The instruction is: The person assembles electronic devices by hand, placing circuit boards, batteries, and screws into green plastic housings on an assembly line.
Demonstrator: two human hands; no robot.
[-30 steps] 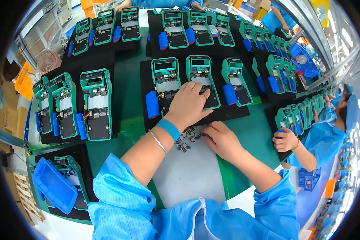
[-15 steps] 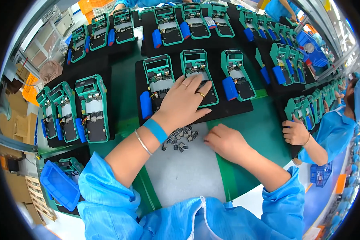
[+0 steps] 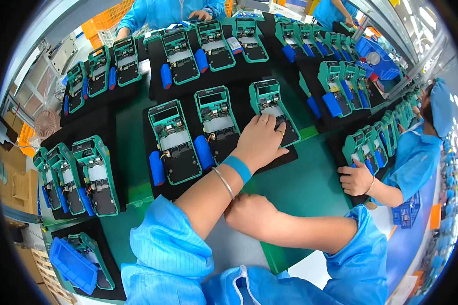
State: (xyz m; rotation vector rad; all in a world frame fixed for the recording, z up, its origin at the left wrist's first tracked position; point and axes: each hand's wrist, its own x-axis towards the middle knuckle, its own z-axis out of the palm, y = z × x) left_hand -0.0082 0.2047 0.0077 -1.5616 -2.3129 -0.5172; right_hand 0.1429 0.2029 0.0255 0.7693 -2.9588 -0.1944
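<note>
Left hand (image 3: 260, 141): shifted from the middle device housing (image 3: 218, 118) to the rightmost housing (image 3: 273, 110), over its lower half; fingers bent, thumb apart, any pinch cannot be told.
Right hand (image 3: 252, 213): curled beside the left wrist, fingertips hidden.
Worktop: black mat (image 3: 285, 161) on green tabletop (image 3: 308, 178); grey strip (image 3: 239, 249) nearer the body.
Room: round fan (image 3: 46, 123), orange crates (image 3: 107, 20) leftward.

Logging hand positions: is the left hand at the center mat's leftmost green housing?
No, the left hand is at the rightmost green housing on the center mat.
</note>
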